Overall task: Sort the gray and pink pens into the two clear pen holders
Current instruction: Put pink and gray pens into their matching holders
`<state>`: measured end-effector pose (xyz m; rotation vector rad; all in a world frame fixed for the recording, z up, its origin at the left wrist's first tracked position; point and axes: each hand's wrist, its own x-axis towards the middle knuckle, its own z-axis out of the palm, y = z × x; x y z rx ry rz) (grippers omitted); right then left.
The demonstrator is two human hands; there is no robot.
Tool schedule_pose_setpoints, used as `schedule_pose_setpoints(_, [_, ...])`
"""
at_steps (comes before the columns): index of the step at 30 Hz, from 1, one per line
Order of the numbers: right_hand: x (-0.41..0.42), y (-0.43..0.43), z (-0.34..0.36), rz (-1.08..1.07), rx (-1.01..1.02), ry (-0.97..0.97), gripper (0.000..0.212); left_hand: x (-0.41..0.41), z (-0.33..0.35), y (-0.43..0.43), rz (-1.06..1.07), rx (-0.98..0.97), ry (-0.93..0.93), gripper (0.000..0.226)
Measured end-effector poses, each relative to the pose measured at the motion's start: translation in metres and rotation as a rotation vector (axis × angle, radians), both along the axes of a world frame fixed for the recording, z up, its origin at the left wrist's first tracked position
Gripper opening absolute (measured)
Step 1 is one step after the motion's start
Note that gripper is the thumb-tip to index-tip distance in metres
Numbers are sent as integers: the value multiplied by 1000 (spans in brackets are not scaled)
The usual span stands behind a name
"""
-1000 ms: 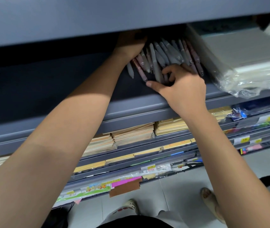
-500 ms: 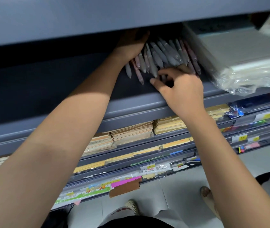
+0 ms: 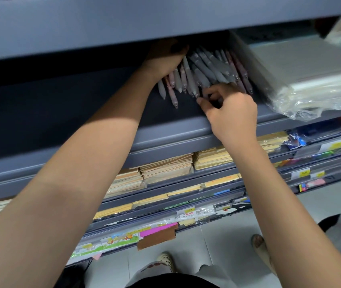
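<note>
Pens (image 3: 204, 69), gray and pink, lie mixed on the shelf (image 3: 186, 125) — I see no holders; left hand (image 3: 165, 57) cupped over them, right hand (image 3: 229, 113) pinching, grip unclear; sorting barely begun.

pens (image 3: 204, 69) fanned on shelf (image 3: 82, 113), left hand (image 3: 165, 57) at their left, right hand (image 3: 229, 113) before them, plastic-wrapped stack (image 3: 302, 75) right.

A dark gray shelf (image 3: 65, 113) carried a loose heap of gray pens (image 3: 204, 69) and pink pens (image 3: 172, 94), fanned out with tips toward its front edge. Just right of them lay a plastic-wrapped stack of paper (image 3: 302, 67), overhanging the edge.
</note>
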<state>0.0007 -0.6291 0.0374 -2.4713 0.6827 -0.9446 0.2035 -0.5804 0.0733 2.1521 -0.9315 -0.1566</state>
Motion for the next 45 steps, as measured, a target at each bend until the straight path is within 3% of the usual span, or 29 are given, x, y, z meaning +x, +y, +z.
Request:
schedule_pose_setpoints(18, [2,5,4,-120,48,-49,28,-10,6,1,69,-4,18,37])
schedule_pose_setpoints(24, [-5,3,-2,-230,63,-113,45,-27,27,23,200,132,0,48])
schedule_pose_setpoints(27, [-7,7,-1,-221,111,-189,47,-36,34,37,211,385,70,35])
schedule_pose_setpoints(29, [-9,7,0,-199,179,-279,46,-46,41,36,146,487,153,41])
schedule_pose_setpoints(32, [-12,7,0,-196,212,-317,45,-59,49,28,60,532,256,46])
schedule_pose_setpoints(38, [-16,6,2,-209,220,-335,37,-84,68,17,-9,676,203,44])
schedule_pose_setpoints(45, [-16,6,2,-199,251,-272,31,-77,67,22,118,636,255,35])
